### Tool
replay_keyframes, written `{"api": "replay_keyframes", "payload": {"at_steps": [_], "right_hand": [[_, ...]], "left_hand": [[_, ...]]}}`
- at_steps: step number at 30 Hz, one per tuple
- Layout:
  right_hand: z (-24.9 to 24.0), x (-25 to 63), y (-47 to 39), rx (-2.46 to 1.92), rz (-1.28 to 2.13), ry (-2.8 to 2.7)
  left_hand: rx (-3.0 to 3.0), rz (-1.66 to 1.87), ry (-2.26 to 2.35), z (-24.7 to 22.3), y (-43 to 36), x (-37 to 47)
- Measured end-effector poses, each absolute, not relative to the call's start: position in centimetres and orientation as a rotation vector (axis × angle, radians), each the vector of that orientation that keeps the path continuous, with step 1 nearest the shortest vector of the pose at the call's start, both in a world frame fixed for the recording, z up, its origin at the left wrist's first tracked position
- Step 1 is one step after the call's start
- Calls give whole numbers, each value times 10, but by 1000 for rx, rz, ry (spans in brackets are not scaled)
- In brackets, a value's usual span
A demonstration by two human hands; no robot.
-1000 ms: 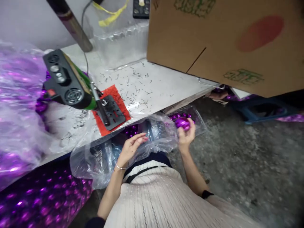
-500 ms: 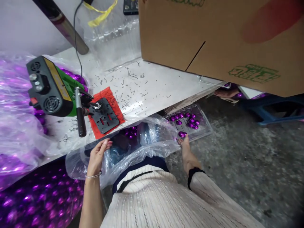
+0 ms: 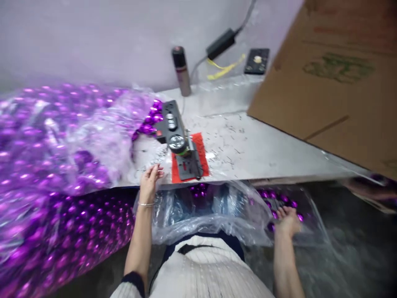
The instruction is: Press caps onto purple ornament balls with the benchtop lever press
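My left hand (image 3: 150,181) hovers at the table's front edge, left of a small machine. Its fingers are loosely bent and slightly apart, with nothing visible in them. The machine (image 3: 173,126), dark with a round vented end, stands over a dark slotted plate (image 3: 187,165) on a red cloth (image 3: 200,145). Low on the right, my right hand (image 3: 288,222) is over a clear plastic tray (image 3: 313,219) of shiny purple balls (image 3: 293,203). Its fingers look apart and I see no ball held in them, though motion blurs them. Clear plastic sheeting (image 3: 214,221) lies across my lap.
Big clear bags of purple balls (image 3: 62,140) fill the left side. A large cardboard box (image 3: 335,95) stands on the table's right. Small dark bits (image 3: 226,145) litter the white tabletop. Behind are a spray can (image 3: 181,72), a power adapter (image 3: 221,43) and a phone-like black object (image 3: 257,61).
The view has swung left and up, showing more bags and the wall. My right hand, earlier at a purple ball by the tray's near edge, is now farther over the tray.
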State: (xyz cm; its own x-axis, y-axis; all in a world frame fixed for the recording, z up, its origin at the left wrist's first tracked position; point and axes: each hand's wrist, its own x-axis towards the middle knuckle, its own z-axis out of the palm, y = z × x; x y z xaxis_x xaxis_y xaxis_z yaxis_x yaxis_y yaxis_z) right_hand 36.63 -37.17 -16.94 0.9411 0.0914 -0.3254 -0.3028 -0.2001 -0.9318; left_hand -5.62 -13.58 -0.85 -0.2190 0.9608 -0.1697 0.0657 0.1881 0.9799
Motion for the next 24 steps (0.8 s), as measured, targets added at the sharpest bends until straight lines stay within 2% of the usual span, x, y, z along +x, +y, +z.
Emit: {"api": "replay_keyframes", "payload": {"at_steps": [2, 5, 7, 9, 11, 19, 24], "right_hand": [[-145, 360, -347, -1740, 333, 22], [-103, 326, -317, -1719, 273, -794], [-77, 294, -299, -1565, 122, -1265], [-56, 263, -281, -1398, -70, -1511], [-42, 240, -264, -1292, -173, -1577], [-12, 215, -235, -1188, -137, -1473], [-13, 211, -244, -1232, -139, -1462]], "left_hand": [[1047, 1235, 1474, -5, -113, -56], [1161, 1285, 1498, -4, -72, -56], [1258, 1284, 1575, -7, -43, -54], [1369, 1237, 1650, -12, -17, -50], [1475, 1166, 1726, -17, 5, -43], [1642, 870, 1891, -13, 43, -11], [1302, 1010, 1798, 2, 34, -20]]}}
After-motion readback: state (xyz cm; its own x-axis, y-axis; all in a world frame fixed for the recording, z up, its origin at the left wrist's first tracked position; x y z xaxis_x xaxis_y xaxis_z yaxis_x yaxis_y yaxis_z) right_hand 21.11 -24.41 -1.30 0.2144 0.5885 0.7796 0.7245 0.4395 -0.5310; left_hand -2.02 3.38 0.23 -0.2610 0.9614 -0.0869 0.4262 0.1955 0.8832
